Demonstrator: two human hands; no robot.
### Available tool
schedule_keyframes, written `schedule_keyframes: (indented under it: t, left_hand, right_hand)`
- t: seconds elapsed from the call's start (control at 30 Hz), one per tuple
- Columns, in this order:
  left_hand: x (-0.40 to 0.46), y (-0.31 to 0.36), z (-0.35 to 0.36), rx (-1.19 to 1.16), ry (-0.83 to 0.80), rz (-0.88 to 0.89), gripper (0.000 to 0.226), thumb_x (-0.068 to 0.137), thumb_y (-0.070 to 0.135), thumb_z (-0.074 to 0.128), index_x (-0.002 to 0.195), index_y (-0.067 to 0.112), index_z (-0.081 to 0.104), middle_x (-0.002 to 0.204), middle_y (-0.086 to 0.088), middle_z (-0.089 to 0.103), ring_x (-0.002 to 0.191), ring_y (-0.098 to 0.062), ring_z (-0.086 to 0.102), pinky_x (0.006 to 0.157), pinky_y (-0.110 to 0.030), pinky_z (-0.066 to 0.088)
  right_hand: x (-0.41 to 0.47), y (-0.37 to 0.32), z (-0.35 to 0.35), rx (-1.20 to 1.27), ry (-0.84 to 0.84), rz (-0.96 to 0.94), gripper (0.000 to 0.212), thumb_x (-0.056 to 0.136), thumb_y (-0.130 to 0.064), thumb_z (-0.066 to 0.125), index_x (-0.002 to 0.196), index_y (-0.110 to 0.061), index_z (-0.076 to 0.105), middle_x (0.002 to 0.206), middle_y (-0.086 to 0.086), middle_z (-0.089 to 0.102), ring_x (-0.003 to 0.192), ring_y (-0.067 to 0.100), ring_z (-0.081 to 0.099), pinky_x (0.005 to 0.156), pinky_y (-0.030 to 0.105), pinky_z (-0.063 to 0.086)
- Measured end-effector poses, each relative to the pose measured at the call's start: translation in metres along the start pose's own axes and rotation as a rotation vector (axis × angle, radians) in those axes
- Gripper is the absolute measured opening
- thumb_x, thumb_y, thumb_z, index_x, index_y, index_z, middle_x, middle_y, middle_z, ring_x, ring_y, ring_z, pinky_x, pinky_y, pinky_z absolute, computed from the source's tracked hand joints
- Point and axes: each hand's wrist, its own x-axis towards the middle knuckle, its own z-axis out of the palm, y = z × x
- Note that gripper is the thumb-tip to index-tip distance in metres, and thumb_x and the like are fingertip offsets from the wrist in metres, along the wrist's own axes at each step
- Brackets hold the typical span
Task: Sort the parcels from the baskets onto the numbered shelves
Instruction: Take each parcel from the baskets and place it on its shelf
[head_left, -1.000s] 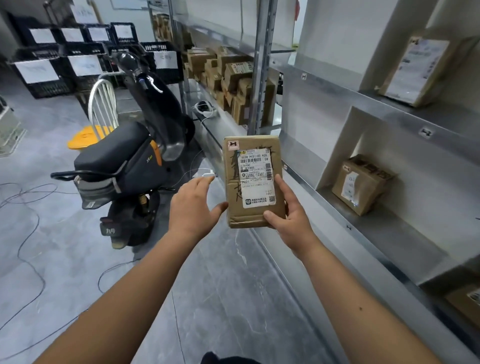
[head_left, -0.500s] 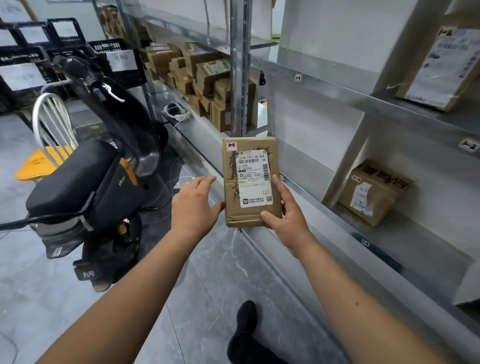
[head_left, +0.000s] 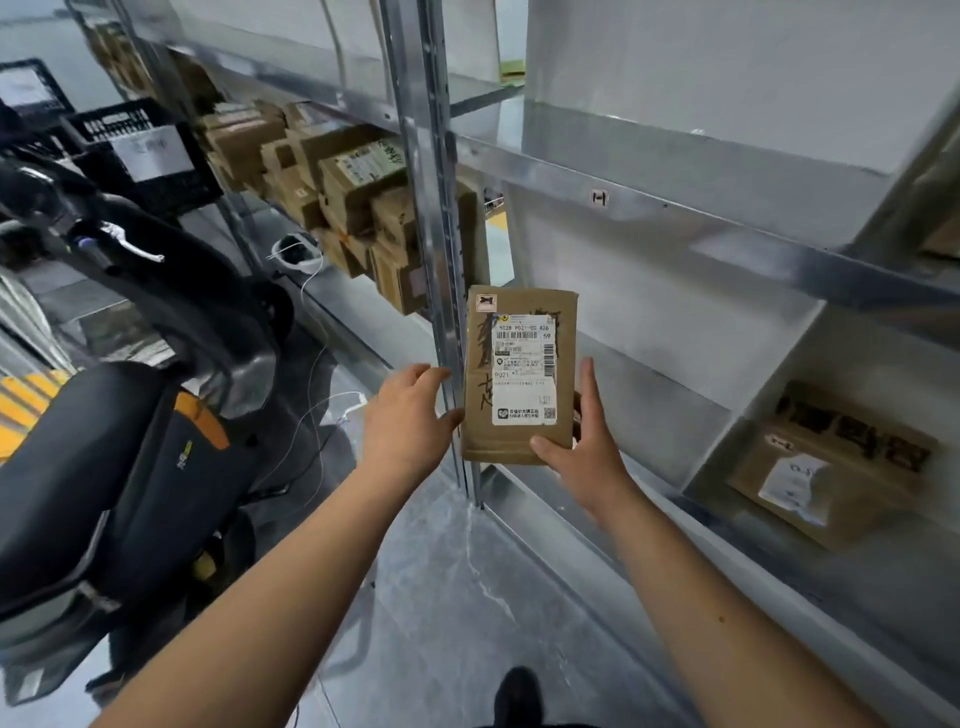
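Parcel (head_left: 519, 374) upright in front of you, a flat brown cardboard pack with a white shipping label facing you, held against the grey upright post (head_left: 431, 249) of the metal shelving. Your right hand (head_left: 584, 452) grips it at the lower right corner, thumb across the front face, fingers behind. Your left hand (head_left: 408, 421) is spread, fingers loosely curved, just beside the parcel's left edge; whether the thumb tip actually touches the cardboard is hard to tell from this angle.

To your right, the shelf bay (head_left: 727, 441) carries a small tag reading 1-1 (head_left: 599, 198) on its front rail. One brown box (head_left: 831, 467) with a torn white label sits in the next compartment further right. Beyond the post, stacked cardboard boxes (head_left: 332, 182) fill a far shelf.

To your left, a black scooter (head_left: 130, 415) with an orange seat trim stands close, and black crates (head_left: 140, 156) with white paper sheets sit behind it. Your dark shoe (head_left: 517, 696) shows on the grey floor (head_left: 441, 597).
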Motion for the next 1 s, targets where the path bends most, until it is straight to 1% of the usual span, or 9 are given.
schedule_keyframes:
  t: [0.1, 0.2, 0.27, 0.33, 0.4, 0.53, 0.7, 0.87, 1.0]
  left_hand:
    - [0.036, -0.002, 0.013, -0.008, -0.045, 0.022, 0.057, 0.091, 0.037, 0.078, 0.144, 0.026, 0.059, 0.147, -0.002, 0.057, 0.135, -0.030, 0.053, 0.108, -0.050, 0.049]
    - [0.065, -0.005, 0.021, 0.000, -0.076, 0.026, 0.058, 0.090, 0.038, 0.078, 0.144, 0.030, 0.058, 0.147, -0.001, 0.057, 0.134, -0.030, 0.054, 0.107, -0.052, 0.051]
    - [0.085, -0.011, 0.027, 0.010, -0.087, 0.038, 0.059, 0.089, 0.039, 0.079, 0.144, 0.030, 0.058, 0.147, -0.001, 0.057, 0.134, -0.030, 0.054, 0.107, -0.051, 0.050]
    - [0.104, -0.016, 0.034, 0.005, -0.098, 0.059, 0.059, 0.089, 0.037, 0.079, 0.144, 0.030, 0.058, 0.146, -0.001, 0.058, 0.134, -0.031, 0.053, 0.107, -0.051, 0.050]
    - [0.122, -0.022, 0.041, -0.013, -0.127, 0.100, 0.058, 0.090, 0.033, 0.079, 0.144, 0.029, 0.058, 0.146, -0.002, 0.058, 0.132, -0.032, 0.054, 0.105, -0.050, 0.050]
    - [0.160, -0.037, 0.057, -0.050, -0.176, 0.185, 0.057, 0.091, 0.031, 0.078, 0.144, 0.030, 0.059, 0.141, -0.002, 0.062, 0.125, -0.030, 0.058, 0.099, -0.046, 0.053]
    - [0.204, -0.055, 0.076, -0.125, -0.266, 0.271, 0.062, 0.093, 0.027, 0.074, 0.150, 0.035, 0.051, 0.137, -0.004, 0.061, 0.124, -0.030, 0.057, 0.098, -0.044, 0.053]
    - [0.238, -0.069, 0.098, -0.227, -0.415, 0.348, 0.072, 0.095, 0.023, 0.066, 0.155, 0.047, 0.035, 0.129, -0.001, 0.061, 0.111, -0.025, 0.066, 0.085, -0.046, 0.061]
    - [0.256, -0.079, 0.111, -0.229, -0.507, 0.400, 0.086, 0.094, 0.030, 0.068, 0.157, 0.057, 0.016, 0.133, -0.001, 0.062, 0.109, -0.027, 0.068, 0.081, -0.049, 0.063]
  right_hand:
    - [0.034, -0.004, 0.000, -0.030, 0.039, 0.004, 0.114, 0.094, 0.004, 0.070, 0.164, -0.048, -0.004, 0.147, -0.015, 0.041, 0.128, 0.000, 0.050, 0.093, 0.016, 0.045]
    - [0.061, -0.006, 0.001, -0.091, 0.059, -0.001, 0.109, 0.092, 0.001, 0.071, 0.165, -0.045, 0.005, 0.152, -0.015, 0.042, 0.130, 0.003, 0.048, 0.082, 0.009, 0.047]
    - [0.079, -0.005, 0.002, -0.115, 0.078, 0.005, 0.105, 0.091, -0.003, 0.074, 0.164, -0.047, 0.012, 0.152, -0.014, 0.046, 0.133, 0.005, 0.049, 0.088, 0.013, 0.049]
    - [0.096, 0.001, 0.005, -0.124, 0.118, 0.021, 0.101, 0.088, -0.006, 0.076, 0.162, -0.048, 0.021, 0.150, -0.012, 0.051, 0.136, 0.008, 0.050, 0.100, 0.027, 0.052]
    - [0.109, 0.002, 0.011, -0.133, 0.155, 0.046, 0.097, 0.087, -0.005, 0.077, 0.161, -0.045, 0.029, 0.148, -0.013, 0.055, 0.136, 0.008, 0.050, 0.106, 0.034, 0.052]
    - [0.133, 0.002, 0.025, -0.150, 0.231, 0.110, 0.093, 0.087, -0.004, 0.079, 0.160, -0.040, 0.033, 0.138, -0.018, 0.052, 0.129, 0.003, 0.048, 0.097, 0.026, 0.049]
    - [0.157, 0.005, 0.050, -0.198, 0.420, 0.193, 0.096, 0.080, -0.009, 0.086, 0.158, -0.032, 0.036, 0.142, -0.012, 0.055, 0.131, 0.011, 0.053, 0.107, 0.039, 0.050]
    - [0.184, 0.014, 0.076, -0.164, 0.606, 0.204, 0.103, 0.063, -0.015, 0.089, 0.150, -0.040, 0.040, 0.137, -0.010, 0.062, 0.119, 0.014, 0.065, 0.098, 0.047, 0.059]
    - [0.201, 0.013, 0.097, -0.178, 0.717, 0.193, 0.093, 0.068, 0.001, 0.087, 0.144, -0.035, 0.046, 0.121, -0.014, 0.065, 0.111, 0.007, 0.067, 0.091, 0.034, 0.060]
